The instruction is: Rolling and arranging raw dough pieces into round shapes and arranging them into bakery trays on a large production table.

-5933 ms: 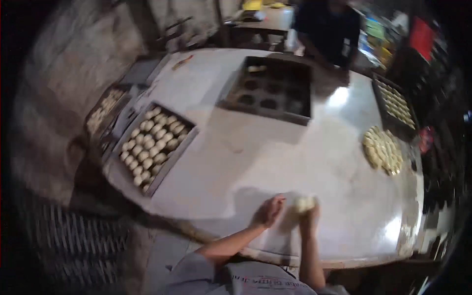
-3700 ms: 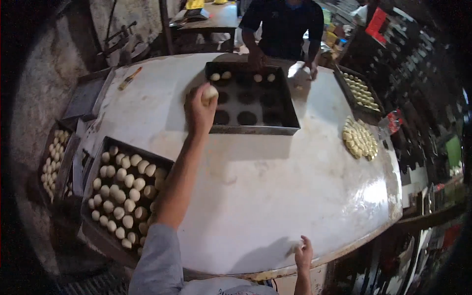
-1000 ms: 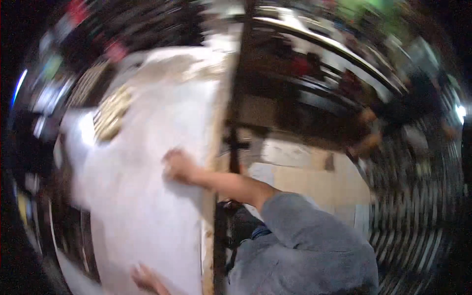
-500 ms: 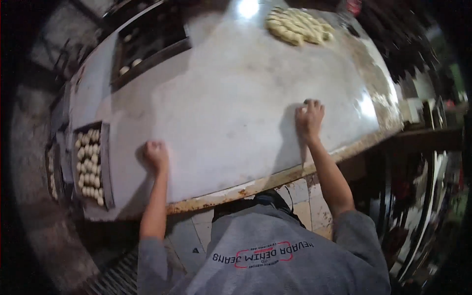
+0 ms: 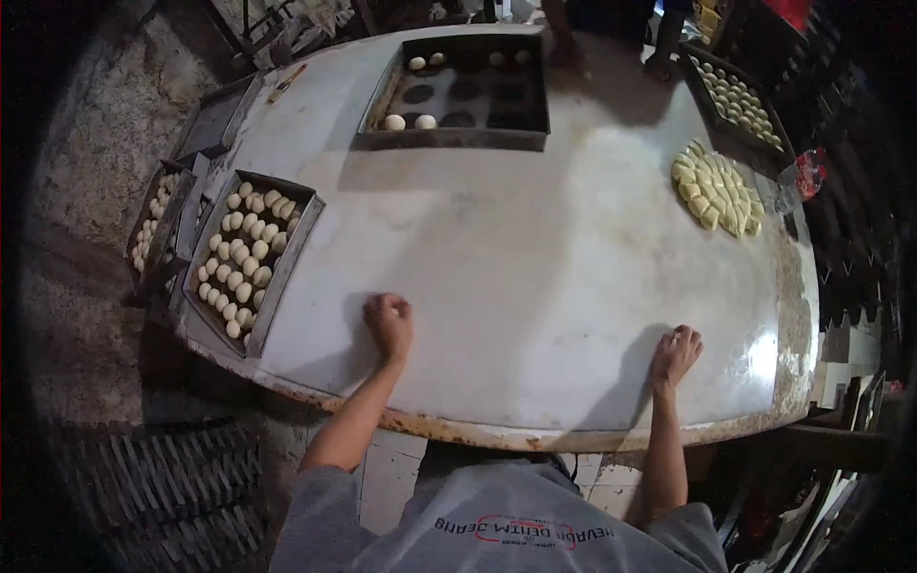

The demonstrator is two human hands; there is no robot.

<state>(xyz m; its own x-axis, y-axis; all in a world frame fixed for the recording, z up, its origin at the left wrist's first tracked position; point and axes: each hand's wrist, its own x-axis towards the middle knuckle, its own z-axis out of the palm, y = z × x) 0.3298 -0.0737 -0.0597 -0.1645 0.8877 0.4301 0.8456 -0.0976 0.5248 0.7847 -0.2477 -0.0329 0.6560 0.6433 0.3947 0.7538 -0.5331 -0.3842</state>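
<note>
My left hand [image 5: 388, 323] rests curled on the pale tabletop [image 5: 516, 258], right of a metal tray [image 5: 290, 263] crowded with round dough balls. Near the front right, my right hand [image 5: 675, 353] is curled on the surface too. Both sets of fingers are bent over, hiding whatever may be beneath them. At the back middle sits a dark pan [image 5: 449, 139] with round hollows and a few white balls, two of them [image 5: 409, 122] along its near side. A mound of pale yellow cut dough pieces [image 5: 716, 191] lies toward the right.
Another tray of balls [image 5: 151, 220] and an empty-looking tray [image 5: 215, 119] flank the left edge. A filled tray [image 5: 735, 100] and plastic bottle [image 5: 800, 180] are at the right. A co-worker's hand [image 5: 657, 62] is at the far edge. Dark metal racks [image 5: 158, 487] stand lower left.
Two balls now sit in the pan's near side. My view swung right, then returned to the table. Both hands moved down onto the front of the tabletop, the left coming back from the pan.
</note>
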